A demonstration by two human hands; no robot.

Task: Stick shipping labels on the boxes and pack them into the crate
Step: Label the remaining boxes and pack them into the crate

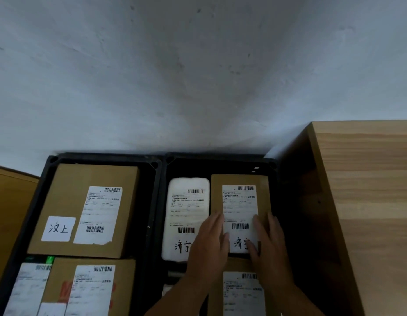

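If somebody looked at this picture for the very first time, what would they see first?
Two hands first: the left hand and right hand lie flat on the shipping label of a brown box in the right black crate, beside a white parcel. Next, the big brown box in the left crate, with a handwritten white tag.

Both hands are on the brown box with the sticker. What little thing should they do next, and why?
Probably lift the left hand and right hand away. The brown box already lies flat in the right crate beside the white parcel, and its label looks stuck down smooth, so nothing seems left to press.
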